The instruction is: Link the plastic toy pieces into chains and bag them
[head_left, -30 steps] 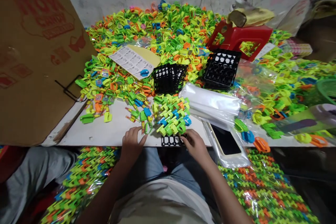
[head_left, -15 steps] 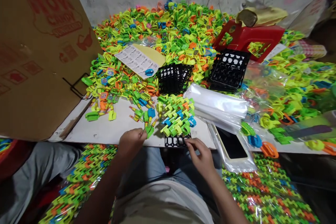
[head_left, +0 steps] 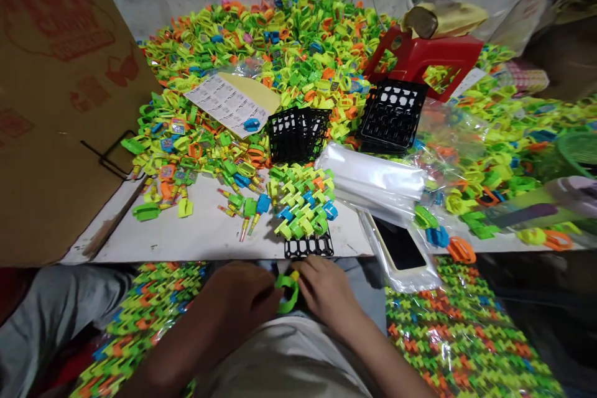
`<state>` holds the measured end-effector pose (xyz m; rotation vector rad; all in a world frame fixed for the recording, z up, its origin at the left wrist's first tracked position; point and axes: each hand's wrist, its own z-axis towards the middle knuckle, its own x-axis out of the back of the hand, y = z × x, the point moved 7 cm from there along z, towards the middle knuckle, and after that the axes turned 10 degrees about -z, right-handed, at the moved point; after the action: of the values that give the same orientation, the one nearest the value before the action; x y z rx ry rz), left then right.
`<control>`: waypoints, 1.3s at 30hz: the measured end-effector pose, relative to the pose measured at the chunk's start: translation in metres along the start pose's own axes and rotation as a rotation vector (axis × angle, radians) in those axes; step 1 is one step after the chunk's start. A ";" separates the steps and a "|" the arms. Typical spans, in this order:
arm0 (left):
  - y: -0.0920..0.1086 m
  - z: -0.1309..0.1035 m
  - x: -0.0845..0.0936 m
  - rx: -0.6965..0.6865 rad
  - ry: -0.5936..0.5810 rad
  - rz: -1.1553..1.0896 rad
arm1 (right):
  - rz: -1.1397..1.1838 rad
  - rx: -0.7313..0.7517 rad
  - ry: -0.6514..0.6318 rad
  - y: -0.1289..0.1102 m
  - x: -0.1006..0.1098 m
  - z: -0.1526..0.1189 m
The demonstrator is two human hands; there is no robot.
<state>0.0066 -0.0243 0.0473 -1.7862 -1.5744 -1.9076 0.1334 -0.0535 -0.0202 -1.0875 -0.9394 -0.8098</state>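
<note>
A green toy watch (head_left: pixel 287 296) with its band curved into a loop is held low in front of my lap, just off the table edge. My left hand (head_left: pixel 254 289) is closed on its left side, the fingertips partly hidden. At the yellow upper end of the same watch, the fingers of my right hand (head_left: pixel 324 286) are pinched. Just beyond my hands a black plastic grid tray (head_left: pixel 308 245) lies at the table edge, its far part covered by rows of green, yellow, blue and orange toy watches (head_left: pixel 305 202).
Loose toy watches (head_left: pixel 298 43) are heaped at the back. Black trays (head_left: pixel 394 115), clear plastic bags (head_left: pixel 373 180) and a bagged phone (head_left: pixel 401 245) lie to the right. A red stool (head_left: pixel 429 59) stands behind; a cardboard box (head_left: pixel 69 137) blocks the left.
Both hands have drawn back from the table towards my body and come together. The green toy watch has moved with my left hand off the table, and my right hand has left the tray.
</note>
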 end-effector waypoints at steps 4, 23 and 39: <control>0.022 0.033 0.013 -0.272 0.265 -0.051 | 0.395 -0.345 0.274 0.077 0.008 -0.012; 0.038 0.101 -0.027 -0.454 0.355 0.308 | 0.028 -0.337 0.188 0.106 -0.014 0.006; 0.057 0.114 -0.029 -0.222 0.389 0.324 | -0.030 -0.321 -0.085 0.097 -0.013 0.029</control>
<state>0.1314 0.0132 0.0341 -1.4991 -0.9199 -2.1563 0.2089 0.0017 -0.0610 -1.3970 -0.9182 -0.9675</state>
